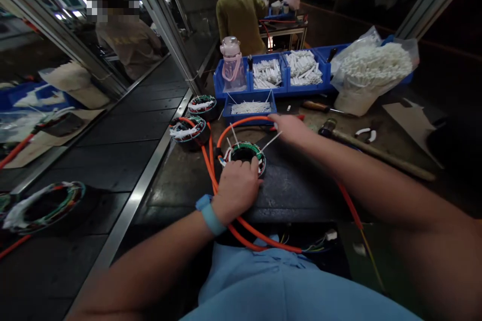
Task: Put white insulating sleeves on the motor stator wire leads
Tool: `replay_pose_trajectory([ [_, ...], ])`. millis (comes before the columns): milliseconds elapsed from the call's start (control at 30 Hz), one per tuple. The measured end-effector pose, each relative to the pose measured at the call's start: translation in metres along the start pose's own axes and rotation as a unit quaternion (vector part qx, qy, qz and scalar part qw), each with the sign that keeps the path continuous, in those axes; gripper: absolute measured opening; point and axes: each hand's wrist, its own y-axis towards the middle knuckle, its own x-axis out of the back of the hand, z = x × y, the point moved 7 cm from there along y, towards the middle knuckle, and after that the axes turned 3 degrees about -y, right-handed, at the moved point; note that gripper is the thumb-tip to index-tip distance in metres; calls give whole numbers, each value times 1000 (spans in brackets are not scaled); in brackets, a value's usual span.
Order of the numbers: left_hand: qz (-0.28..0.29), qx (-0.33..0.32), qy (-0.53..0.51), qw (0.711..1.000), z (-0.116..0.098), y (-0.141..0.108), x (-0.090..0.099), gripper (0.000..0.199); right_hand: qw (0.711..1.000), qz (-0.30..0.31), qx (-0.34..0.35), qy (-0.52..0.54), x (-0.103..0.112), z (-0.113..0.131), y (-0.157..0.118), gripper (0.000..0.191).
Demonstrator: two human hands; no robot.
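A motor stator (246, 146) with green and white windings lies on the dark bench in front of me, with thin white ties sticking up from it. My left hand (241, 183) is closed over its near rim, fingers curled inward. An orange cable (241, 121) arcs out of the stator's left side. My right hand (288, 128) pinches this cable beyond the stator, at the upper right; its fingertips are partly hidden. Something with red handles (300, 117) lies right behind that hand. More orange cable loops under my left wrist and over the bench's front edge.
Two more stators (190, 130) stand at the left bench edge beside a conveyor (116, 160) carrying others. Behind are a small blue bin (250, 118) of white ties, bins of white tubes (305, 67), and a bottle (232, 67). A hammer (380, 153) and screwdriver (320, 107) lie right. Two people work beyond.
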Motion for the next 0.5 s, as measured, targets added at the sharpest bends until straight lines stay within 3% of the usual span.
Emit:
replay_pose_trajectory([
  [100,-81,15,-152,985,-4,-12,19,68,999,24,47,-9,-22,14,-20,32],
  [167,-151,0,-261,954,18,-25,44,57,997,4,83,3,-22,14,-40,33],
  [233,-183,-12,-270,945,53,-38,61,48,991,-60,108,46,-7,9,-65,38],
  [300,-98,-82,-186,974,73,-41,54,48,975,-144,122,113,13,7,-94,38],
  [367,-8,-146,-113,983,83,-39,34,58,952,-207,143,175,29,15,-121,36],
  [433,12,-177,-99,979,80,-31,16,56,938,-220,179,201,33,36,-140,32],
  [500,-23,-174,-131,976,67,-23,6,37,944,-191,207,175,25,61,-146,29],
])
